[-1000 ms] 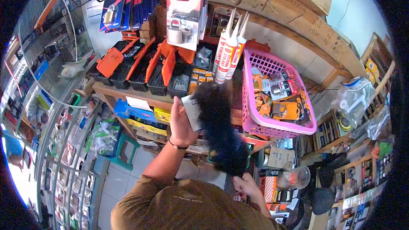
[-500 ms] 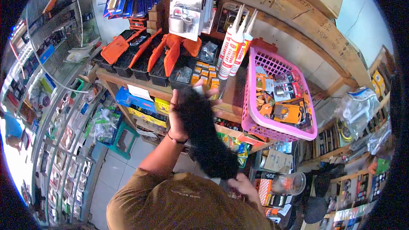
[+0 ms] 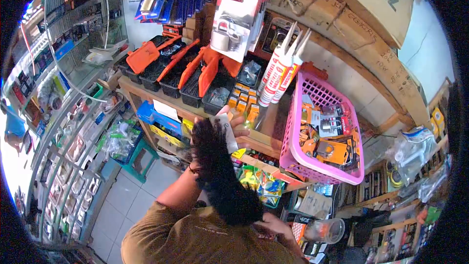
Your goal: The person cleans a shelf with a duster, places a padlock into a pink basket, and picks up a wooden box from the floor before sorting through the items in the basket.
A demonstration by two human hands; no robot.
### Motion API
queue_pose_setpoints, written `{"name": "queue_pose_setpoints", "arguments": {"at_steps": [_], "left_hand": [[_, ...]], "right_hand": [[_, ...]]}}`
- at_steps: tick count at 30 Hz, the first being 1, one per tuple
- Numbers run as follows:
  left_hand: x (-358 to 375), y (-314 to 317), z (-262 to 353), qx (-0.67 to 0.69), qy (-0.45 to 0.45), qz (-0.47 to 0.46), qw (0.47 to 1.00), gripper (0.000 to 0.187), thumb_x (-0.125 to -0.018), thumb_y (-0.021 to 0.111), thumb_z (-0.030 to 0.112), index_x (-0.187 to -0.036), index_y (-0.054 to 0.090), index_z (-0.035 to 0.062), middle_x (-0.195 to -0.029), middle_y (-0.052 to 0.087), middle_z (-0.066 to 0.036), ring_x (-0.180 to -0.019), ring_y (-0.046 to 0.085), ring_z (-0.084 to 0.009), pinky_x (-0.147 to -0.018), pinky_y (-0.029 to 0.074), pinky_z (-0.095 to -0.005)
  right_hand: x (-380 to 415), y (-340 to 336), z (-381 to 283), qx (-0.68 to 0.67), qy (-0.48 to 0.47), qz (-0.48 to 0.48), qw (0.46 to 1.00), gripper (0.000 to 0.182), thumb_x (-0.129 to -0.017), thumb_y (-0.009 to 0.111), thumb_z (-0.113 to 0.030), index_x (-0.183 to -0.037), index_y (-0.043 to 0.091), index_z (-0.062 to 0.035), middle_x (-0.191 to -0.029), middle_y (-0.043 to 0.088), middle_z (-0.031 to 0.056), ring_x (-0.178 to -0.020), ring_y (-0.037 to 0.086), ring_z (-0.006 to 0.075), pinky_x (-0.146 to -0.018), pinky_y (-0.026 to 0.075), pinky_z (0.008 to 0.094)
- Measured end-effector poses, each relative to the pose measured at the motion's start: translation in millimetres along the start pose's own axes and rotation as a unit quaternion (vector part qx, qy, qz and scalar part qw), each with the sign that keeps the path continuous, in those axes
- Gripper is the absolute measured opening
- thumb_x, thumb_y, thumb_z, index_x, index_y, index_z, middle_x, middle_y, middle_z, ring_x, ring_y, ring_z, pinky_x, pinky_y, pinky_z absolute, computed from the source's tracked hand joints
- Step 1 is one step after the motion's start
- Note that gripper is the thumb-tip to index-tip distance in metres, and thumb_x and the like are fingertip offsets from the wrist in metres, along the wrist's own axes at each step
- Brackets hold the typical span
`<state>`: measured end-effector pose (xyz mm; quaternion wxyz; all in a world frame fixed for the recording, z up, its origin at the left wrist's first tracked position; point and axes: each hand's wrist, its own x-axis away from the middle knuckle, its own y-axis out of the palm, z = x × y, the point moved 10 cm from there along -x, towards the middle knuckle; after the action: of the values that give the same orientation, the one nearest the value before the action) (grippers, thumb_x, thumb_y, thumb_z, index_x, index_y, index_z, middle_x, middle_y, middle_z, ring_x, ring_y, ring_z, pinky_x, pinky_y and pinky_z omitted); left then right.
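My left hand (image 3: 239, 126) is raised in front of the wooden shelf (image 3: 266, 144) and grips a small white box (image 3: 228, 132). A black fluffy duster (image 3: 220, 176) lies across that hand and hides its palm and wrist. My right hand (image 3: 274, 223) sits low by my chest and holds the duster's lower end. The duster's head brushes against the white box. My brown shirt (image 3: 205, 239) fills the bottom of the view.
A pink basket (image 3: 299, 156) of packaged padlocks stands on the shelf at the right. Orange-lidded black organiser boxes (image 3: 188, 76) line the shelf's back, with sealant tubes (image 3: 281, 68) and hanging padlock cards (image 3: 234, 19) above. A glass display counter (image 3: 63, 132) runs along the left.
The duster has swept left and down over my left hand and the white box. My left hand has shifted slightly right, and the view has tilted.
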<state>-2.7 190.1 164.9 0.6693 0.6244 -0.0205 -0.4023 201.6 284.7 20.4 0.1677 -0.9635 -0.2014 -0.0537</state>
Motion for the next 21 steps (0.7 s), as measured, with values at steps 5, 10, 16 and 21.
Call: {"name": "queue_pose_setpoints", "arguments": {"at_steps": [5,10,16,21], "left_hand": [[-1.3,-9.8,24.2,0.016,0.031,0.103,0.994,0.069,-0.081,0.031,0.058,-0.131,0.027,0.0103,-0.126,0.038,-0.020,-0.112,0.042,-0.0344,-0.092,0.034,-0.0493],[-0.7,1.7,51.1,-0.003,0.023,-0.010,1.000,0.065,-0.082,0.025,0.059,-0.132,0.025,0.0184,-0.126,0.038,-0.019,-0.109,0.043,-0.0357,-0.091,0.033,-0.0523],[-4.4,-11.4,68.3,0.030,0.006,-0.104,0.994,0.068,-0.081,0.026,0.061,-0.131,0.027,0.0152,-0.126,0.037,-0.022,-0.115,0.038,-0.0345,-0.094,0.031,-0.0498],[13.2,-40.3,79.5,-0.016,0.035,0.150,0.988,0.065,-0.083,0.025,0.058,-0.127,0.036,0.0103,-0.123,0.042,-0.016,-0.110,0.044,-0.0314,-0.089,0.038,-0.0457]], "right_hand": [[-18.1,-17.2,9.7,-0.014,0.210,0.042,0.977,0.028,-0.083,0.054,-0.028,-0.076,0.058,-0.0014,-0.066,0.056,0.0018,-0.056,0.047,0.0121,-0.051,0.039,0.0295],[-29.2,-23.9,2.2,-0.003,0.245,0.105,0.964,0.037,-0.086,0.048,-0.027,-0.065,0.054,0.0024,-0.052,0.047,0.0032,-0.041,0.044,0.0116,-0.039,0.033,0.0264],[-57.3,9.5,-61.3,0.195,-0.115,0.135,0.965,0.033,-0.082,0.052,-0.028,-0.058,0.051,-0.0047,-0.047,0.040,-0.0010,-0.037,0.031,0.0098,-0.036,0.025,0.0240],[-64.4,13.0,-5.0,-0.066,0.222,0.141,0.963,0.036,-0.081,0.055,-0.029,-0.055,0.050,-0.0050,-0.045,0.043,-0.0010,-0.039,0.041,0.0091,-0.036,0.030,0.0244]]}}
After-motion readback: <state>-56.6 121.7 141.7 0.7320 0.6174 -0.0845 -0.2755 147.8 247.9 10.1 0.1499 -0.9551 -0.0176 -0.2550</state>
